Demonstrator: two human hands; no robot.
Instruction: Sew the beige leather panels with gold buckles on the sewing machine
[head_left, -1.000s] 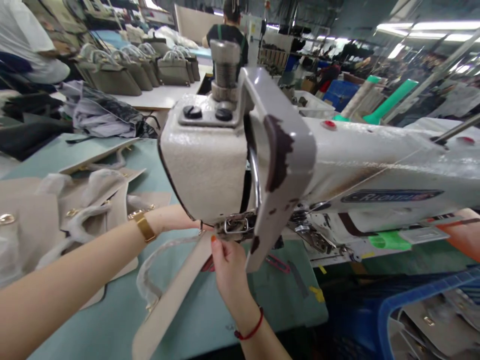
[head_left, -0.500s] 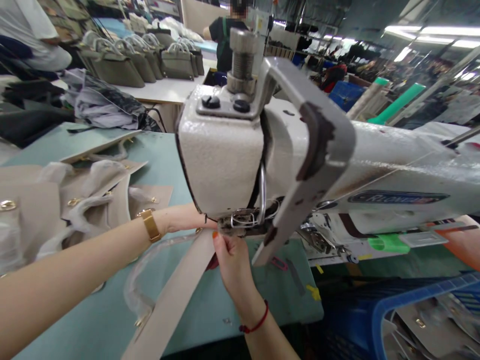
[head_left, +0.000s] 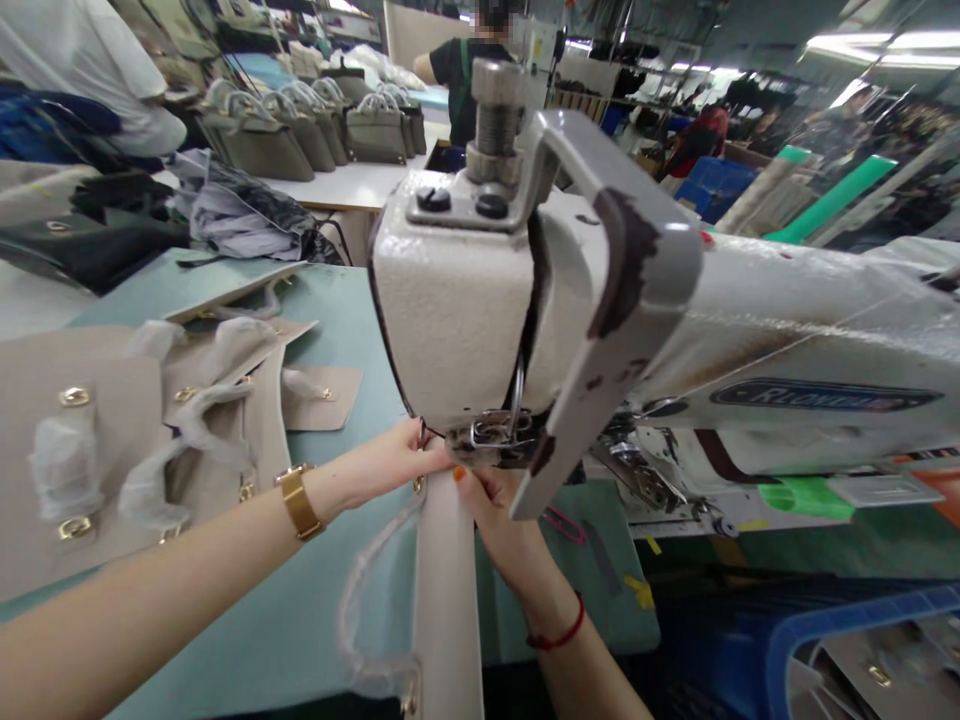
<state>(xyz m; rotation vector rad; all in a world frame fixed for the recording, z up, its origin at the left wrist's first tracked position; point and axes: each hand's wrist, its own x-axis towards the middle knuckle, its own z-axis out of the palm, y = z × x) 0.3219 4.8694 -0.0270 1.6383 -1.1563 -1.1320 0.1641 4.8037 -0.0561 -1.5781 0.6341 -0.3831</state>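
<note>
A long beige leather strap piece (head_left: 447, 590) runs from the bottom edge up under the head of a white industrial sewing machine (head_left: 457, 310). My left hand (head_left: 390, 460), with a gold watch on the wrist, pinches the strap's upper left edge just below the machine head. My right hand (head_left: 499, 520), with a red cord on the wrist, grips the strap's right side beside the presser foot (head_left: 491, 432). A clear plastic wrap with a gold ring (head_left: 371, 640) hangs off the strap's left side.
Beige bag panels with gold hardware (head_left: 112, 440) lie stacked on the green table (head_left: 300, 600) to the left. Finished grey handbags (head_left: 300, 135) line a far table, where another person stands. A blue crate (head_left: 825, 640) sits at the lower right.
The strap has swung from a diagonal to nearly vertical. My left hand has come out from behind the machine head and now shows pinching the strap's edge. The view shifted right.
</note>
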